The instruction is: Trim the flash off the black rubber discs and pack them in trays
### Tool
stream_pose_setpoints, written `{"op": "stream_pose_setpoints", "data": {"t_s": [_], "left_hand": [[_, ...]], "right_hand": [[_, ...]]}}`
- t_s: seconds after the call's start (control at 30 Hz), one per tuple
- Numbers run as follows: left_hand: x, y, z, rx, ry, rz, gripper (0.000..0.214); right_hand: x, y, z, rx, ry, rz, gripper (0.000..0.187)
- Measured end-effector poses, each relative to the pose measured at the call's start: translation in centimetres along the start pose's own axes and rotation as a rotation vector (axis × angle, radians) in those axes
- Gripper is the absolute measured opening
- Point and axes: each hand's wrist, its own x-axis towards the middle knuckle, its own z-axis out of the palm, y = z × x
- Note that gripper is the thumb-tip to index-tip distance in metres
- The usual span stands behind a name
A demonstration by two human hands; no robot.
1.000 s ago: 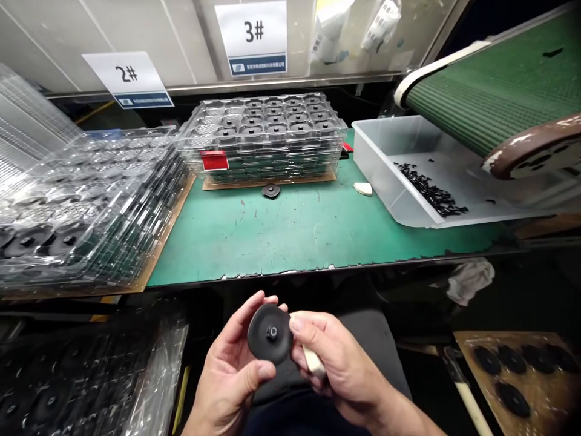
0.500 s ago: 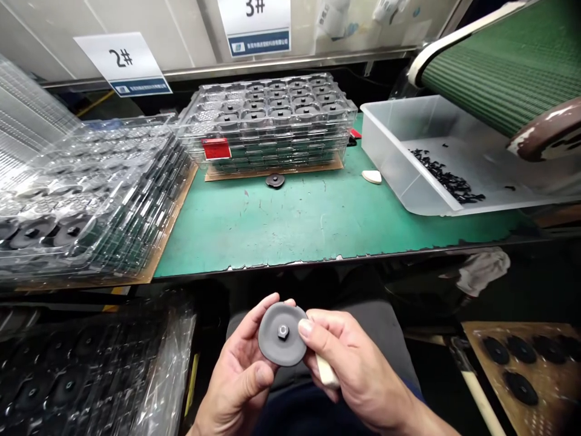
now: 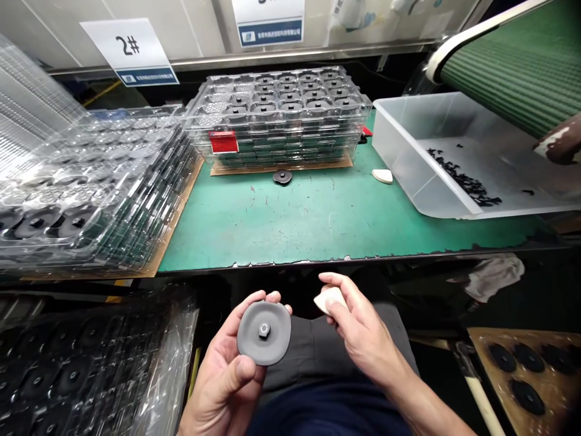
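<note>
Past the green table (image 3: 318, 230), at 12 o'clock from the hands, sits a stack of clear trays (image 3: 276, 115). Below the table edge, the left grip (image 3: 227, 381) is curled around a round gray rubber disc (image 3: 249, 342), with the thumb on its face and a small nut (image 3: 264, 330) facing up. The disc is round, so it has no long side; it lies just apart from the right grip (image 3: 363, 333), at 9 o'clock, and that grip is narrow, pinching a white wedge (image 3: 329, 300).
</note>
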Motion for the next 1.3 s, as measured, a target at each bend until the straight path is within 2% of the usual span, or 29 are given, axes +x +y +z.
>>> {"op": "stream_pose_setpoints", "data": {"t_s": [0.07, 0.13, 0.2, 0.3, 0.37, 0.47, 0.6, 0.73, 0.77, 0.83, 0.9, 1.07, 1.17, 1.3], "left_hand": [[0.0, -0.1, 0.0, 0.026, 0.032, 0.003, 0.074], [0.0, -0.3, 0.2, 0.052, 0.059, 0.003, 0.075], [0.0, -0.4, 0.4, 0.062, 0.066, -0.004, 0.075], [-0.1, -0.5, 0.7, 0.066, 0.077, -0.003, 0.073], [-0.2, -0.5, 0.8, 0.076, 0.095, 0.002, 0.072], [-0.4, -0.5, 1.0, 0.072, 0.114, -0.011, 0.074], [-0.6, -0.7, 1.0, 0.029, 0.132, -0.064, 0.073], [-0.9, -1.0, 0.3, -0.024, 0.088, -0.147, 0.077], [-1.0, -1.0, 0.0, -0.037, 0.080, -0.161, 0.078], [-1.0, -1.0, -0.3, -0.058, 0.072, -0.162, 0.076], [-1.0, -0.9, -0.6, -0.084, 0.054, -0.137, 0.074], [-0.8, -0.5, -0.9, -0.199, -0.065, -0.087, 0.057], [-0.5, -0.5, -1.4, -0.272, -0.164, -0.083, 0.046], [-0.2, -0.7, -2.2, -0.365, -0.326, -0.099, 0.045]], "right_hand": [[-0.7, -1.1, 0.0, -0.037, 0.028, -0.092, 0.043], [-1.6, -2.8, 0.2, -0.066, 0.023, -0.216, 0.034], [-2.4, -4.5, 0.5, -0.138, -0.039, -0.400, 0.019], [-3.1, -6.0, 0.8, -0.347, -0.109, -0.672, 0.014], [-3.3, -6.3, 0.9, -0.461, -0.129, -0.710, 0.012], [-3.3, -6.1, 1.0, -0.502, -0.195, -0.671, 0.012], [-3.3, -5.7, 1.0, -0.568, -0.125, -0.616, 0.018], [-3.0, -5.8, 0.7, -0.605, -0.245, -0.648, 0.011], [-2.6, -5.8, 0.5, -0.635, -0.221, -0.648, 0.012], [-1.6, -5.7, 0.0, -0.678, -0.091, -0.600, 0.017], [-0.6, -5.2, -0.5, -0.596, -0.002, -0.490, 0.021], [-0.5, -3.2, -0.2, -0.155, -0.019, -0.201, 0.023], [-1.5, -2.9, 0.9, 0.008, -0.045, -0.135, 0.028], [-2.3, -3.4, 2.0, 0.069, -0.059, -0.146, 0.028]]}}
